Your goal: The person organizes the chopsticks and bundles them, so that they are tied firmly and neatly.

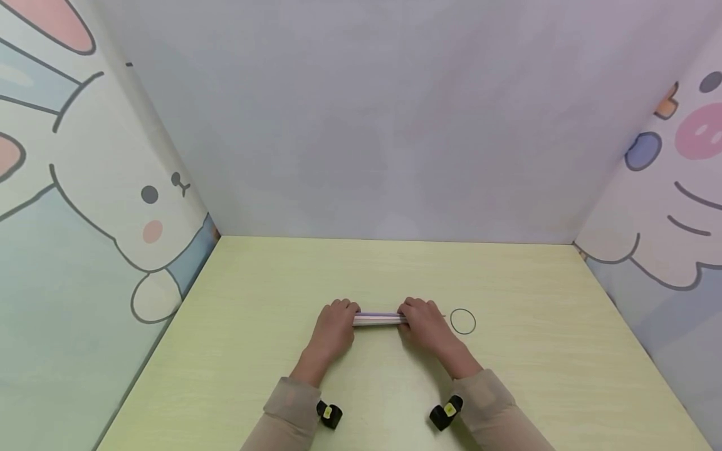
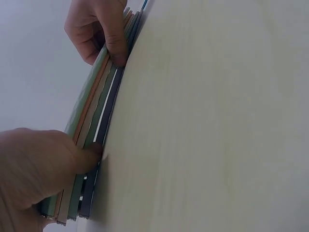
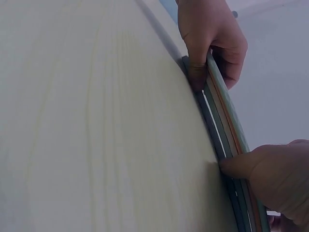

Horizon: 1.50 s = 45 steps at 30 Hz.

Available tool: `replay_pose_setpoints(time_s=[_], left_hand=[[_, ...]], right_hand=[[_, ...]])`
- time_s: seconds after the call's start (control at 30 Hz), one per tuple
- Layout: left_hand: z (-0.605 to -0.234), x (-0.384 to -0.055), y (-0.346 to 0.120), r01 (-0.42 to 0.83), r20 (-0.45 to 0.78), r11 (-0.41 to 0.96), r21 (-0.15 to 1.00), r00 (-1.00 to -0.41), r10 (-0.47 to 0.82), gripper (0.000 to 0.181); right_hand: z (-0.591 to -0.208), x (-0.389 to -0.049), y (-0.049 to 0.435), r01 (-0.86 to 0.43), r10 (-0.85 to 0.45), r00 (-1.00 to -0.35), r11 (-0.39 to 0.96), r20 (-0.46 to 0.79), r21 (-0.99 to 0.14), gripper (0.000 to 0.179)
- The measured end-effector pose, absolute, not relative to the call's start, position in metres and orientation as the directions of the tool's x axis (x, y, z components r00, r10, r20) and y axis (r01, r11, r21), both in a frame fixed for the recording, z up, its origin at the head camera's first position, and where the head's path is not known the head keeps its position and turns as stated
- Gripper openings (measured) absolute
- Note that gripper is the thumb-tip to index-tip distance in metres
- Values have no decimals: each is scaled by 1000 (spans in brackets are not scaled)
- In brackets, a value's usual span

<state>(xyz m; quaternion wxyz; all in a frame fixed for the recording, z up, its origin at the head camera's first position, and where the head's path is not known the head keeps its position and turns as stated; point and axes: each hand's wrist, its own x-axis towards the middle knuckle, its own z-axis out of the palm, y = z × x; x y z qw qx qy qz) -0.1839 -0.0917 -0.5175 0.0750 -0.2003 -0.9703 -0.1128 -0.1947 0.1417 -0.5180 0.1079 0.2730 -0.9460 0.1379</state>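
Note:
A bundle of long, thin, flat-edged pieces (image 1: 376, 319) lies across the table between both hands. In the left wrist view its edges (image 2: 99, 104) show green, orange, tan and dark blue, with a narrow pale gap before the dark blue one. My left hand (image 1: 334, 329) grips the left end, thumb (image 2: 87, 158) pressed on the near side. Farther right, my right hand (image 1: 425, 326) holds the bundle with its thumb (image 3: 236, 166) on the near side and its fingers over the back. A thin dark ring (image 1: 463, 321) lies just right of my right hand.
The pale wood-grained table (image 1: 271, 269) meets a plain light wall (image 1: 395, 125) at the back. Side panels carry a cartoon rabbit (image 1: 149, 213) at left and a pig (image 1: 702, 134) at right. Black wrist cameras (image 1: 329, 414) are strapped at both sleeves.

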Motion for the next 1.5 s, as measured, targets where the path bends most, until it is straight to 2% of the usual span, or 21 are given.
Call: replay_pose_setpoints(time_s=[0.43, 0.67, 0.83, 1.0, 1.17, 1.27, 1.33, 1.43, 1.5], left_hand=[[-518, -183, -92, 422, 206, 897, 133, -897, 391, 23], [-522, -182, -93, 429, 229, 899, 86, -887, 402, 21], [-524, -184, -92, 406, 260, 914, 29, -885, 385, 15], [-523, -185, -93, 390, 330, 921, -3, -869, 369, 13], [-519, -188, -95, 344, 434, 939, -15, -844, 316, 12], [-516, -189, -95, 327, 512, 945, -21, -808, 291, 13], [-514, -190, -95, 329, 585, 944, -10, -764, 272, 12], [-508, -192, -94, 334, 724, 942, 17, -654, 218, 6], [-503, -193, -94, 332, 805, 943, 35, -569, 170, 17]], right_hand=[[-517, -191, 142, -565, -509, -810, 810, 292, -158, 16], [-519, -191, 141, -565, -520, -796, 822, 310, -72, 18], [-518, -192, 140, -564, -511, -797, 821, 322, -94, 19], [-513, -193, 141, -526, -461, -829, 836, 318, -160, 20], [-507, -196, 146, -433, -342, -843, 889, 415, -147, 20], [-505, -197, 149, -392, -272, -832, 905, 483, -166, 17], [-505, -197, 149, -388, -243, -812, 904, 530, -180, 16], [-502, -196, 149, -433, -242, -742, 885, 625, -173, 19], [-498, -196, 149, -496, -255, -660, 855, 707, -154, 30]])
